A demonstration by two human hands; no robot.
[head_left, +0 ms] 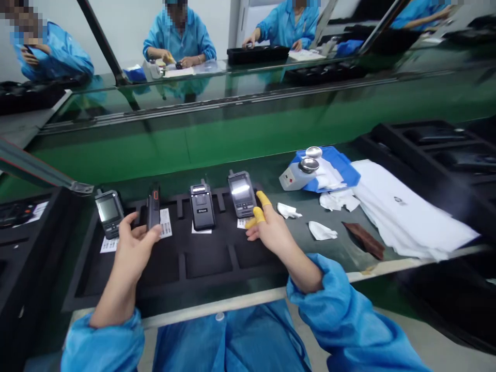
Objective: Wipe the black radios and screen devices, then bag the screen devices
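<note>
My left hand [134, 248] is at the left of a black foam tray [207, 261], thumb and fingers around the lower end of a handheld radio [154, 201] standing on edge, its orange side button showing. Left of it lies a handheld radio with a screen [109, 209], face up. A third radio [202, 206] lies back side up, between my hands. Yellow finger cots cover fingers of my right hand [269, 225], which is open beside the right edge of another screen-up radio [242, 194]. Whether it touches that radio, I cannot tell. White printed labels [166, 223] lie under the radios.
Right of the tray are a white dispenser bottle [297, 175], a blue bag [341, 163], crumpled white wipes [322, 231], a brown strip [364, 240] and a white sheet [403, 206]. More black trays flank the bench. Several people in blue work beyond the green partition [186, 147].
</note>
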